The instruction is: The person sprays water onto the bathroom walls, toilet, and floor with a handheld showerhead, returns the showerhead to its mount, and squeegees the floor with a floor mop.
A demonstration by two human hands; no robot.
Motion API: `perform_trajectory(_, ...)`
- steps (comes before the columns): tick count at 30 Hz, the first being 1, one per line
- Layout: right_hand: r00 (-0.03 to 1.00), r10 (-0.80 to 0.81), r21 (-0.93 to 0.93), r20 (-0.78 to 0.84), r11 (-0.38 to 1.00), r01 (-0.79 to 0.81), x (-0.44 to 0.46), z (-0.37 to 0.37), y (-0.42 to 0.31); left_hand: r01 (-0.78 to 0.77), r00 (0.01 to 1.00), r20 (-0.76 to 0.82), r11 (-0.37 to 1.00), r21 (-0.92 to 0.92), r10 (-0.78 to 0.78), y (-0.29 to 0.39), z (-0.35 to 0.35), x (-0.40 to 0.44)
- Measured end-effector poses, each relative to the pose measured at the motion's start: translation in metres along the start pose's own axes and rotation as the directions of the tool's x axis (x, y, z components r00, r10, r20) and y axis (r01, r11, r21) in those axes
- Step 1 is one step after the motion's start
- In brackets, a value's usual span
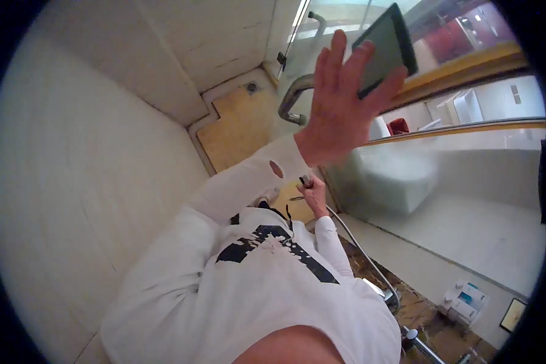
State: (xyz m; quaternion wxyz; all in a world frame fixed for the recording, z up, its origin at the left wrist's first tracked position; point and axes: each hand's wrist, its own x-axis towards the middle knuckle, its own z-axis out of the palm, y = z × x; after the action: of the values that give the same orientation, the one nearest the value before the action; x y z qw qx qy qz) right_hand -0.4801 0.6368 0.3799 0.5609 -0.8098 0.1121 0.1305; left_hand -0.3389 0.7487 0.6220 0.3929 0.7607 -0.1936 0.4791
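My left hand (346,100) is raised with its fingers spread, in front of a glass panel. A flat, dark-edged greenish rectangular piece (387,54) lies behind its thumb and index finger; whether they grip it, I cannot tell. Lower down, beside my body, my right hand (313,197) is closed around a small dark-and-metal handle (306,181). A grey hose (357,239) runs from near that hand down to the right. Beside my left hand is a curved metal door handle (294,100).
Pale walls (91,158) enclose the left side. A floor drain (252,88) sits in the yellowish floor corner. On the right are a wood-coloured rail (467,70), a misted glass panel (467,182) and a white box (466,303). Metal fittings (420,344) stand at the lower right.
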Motion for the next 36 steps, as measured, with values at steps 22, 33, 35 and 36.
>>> perform_trajectory(22, 0.991, 0.011, 0.052, -0.133, 0.999, -0.004, 0.037, -0.05, 0.035, 0.045, 0.997, 0.043, 0.934, 0.354, -0.064, -0.112, -0.131, 0.023)
perform_trajectory(33, 0.989, 0.079, 0.115, -0.127, 0.991, -0.064, 0.04, -0.052, 0.059, 0.112, 0.989, -0.145, 0.606, 0.788, 0.006, -0.217, -0.195, 0.059)
perform_trajectory(35, 0.988, 0.061, 0.08, -0.143, 0.996, -0.05, 0.043, -0.052, 0.073, 0.085, 0.988, -0.139, 0.521, 0.85, 0.066, -0.219, -0.194, 0.067)
perform_trajectory(36, 0.989, 0.058, 0.09, -0.133, 0.995, -0.046, 0.044, -0.053, 0.076, 0.033, 0.994, -0.07, 0.398, 0.917, 0.08, -0.212, -0.193, 0.077)
